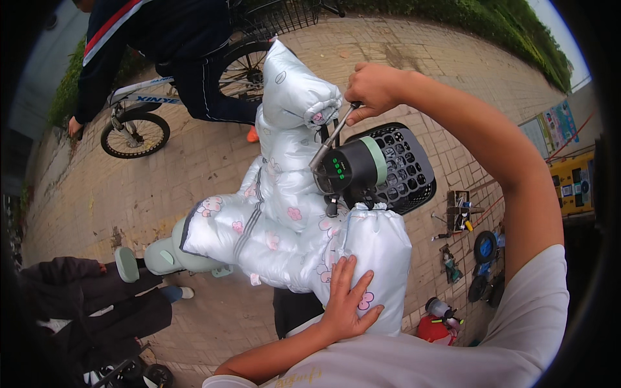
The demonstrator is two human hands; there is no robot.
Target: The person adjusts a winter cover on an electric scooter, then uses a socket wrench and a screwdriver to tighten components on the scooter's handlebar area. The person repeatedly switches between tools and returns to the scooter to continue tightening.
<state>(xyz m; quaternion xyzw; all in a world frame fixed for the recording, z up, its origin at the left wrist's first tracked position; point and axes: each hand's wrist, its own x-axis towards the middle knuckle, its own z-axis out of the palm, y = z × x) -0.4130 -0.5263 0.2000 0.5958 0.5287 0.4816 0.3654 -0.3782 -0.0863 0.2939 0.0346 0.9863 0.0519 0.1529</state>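
My right hand (pixel 374 92) is closed round the dark end of a long metal-shafted tool (pixel 333 141). Its other end meets the edge of a dark round dashboard (pixel 337 169) with green lit marks. My left hand (pixel 350 299) lies flat, fingers spread, on the near mitt of a silvery-white padded scooter cover (pixel 278 200) printed with pink flowers. That cover drapes over a pale green electric scooter (pixel 174 253), whose seat end shows at left. A black basket (pixel 414 169) is fixed in front of the dashboard. Exactly where the tool's tip sits is hard to make out.
A person (pixel 187 52) stands by a white bicycle (pixel 143 97) at the upper left. Dark clothing of another person (pixel 97 297) shows at lower left. Tools in an open box (pixel 460 210), small wheels (pixel 484 246) and a red item (pixel 435 328) lie on the brick pavement at right.
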